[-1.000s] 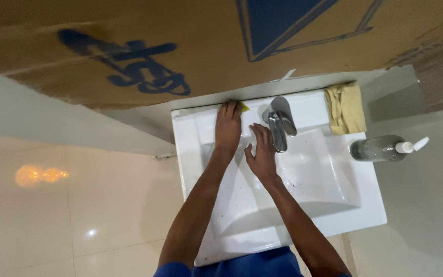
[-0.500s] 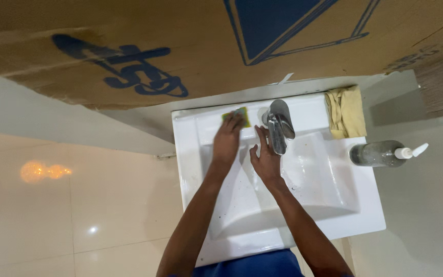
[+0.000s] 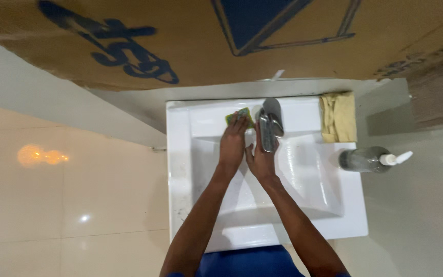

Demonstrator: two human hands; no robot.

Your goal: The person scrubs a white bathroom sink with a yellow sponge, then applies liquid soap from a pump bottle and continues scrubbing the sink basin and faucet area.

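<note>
Pressing a green-yellow sponge [image 3: 240, 117] onto the white sink [image 3: 180, 169] ledge, my left hand [image 3: 233, 143] grips it while my right hand [image 3: 260, 156] lies open beside the chrome tap [image 3: 269, 125].

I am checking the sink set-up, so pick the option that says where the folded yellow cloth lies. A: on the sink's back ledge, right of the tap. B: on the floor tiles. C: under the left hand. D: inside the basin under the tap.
A: the folded yellow cloth lies on the back ledge of the white sink, right of the chrome tap, beyond both hands.
</note>
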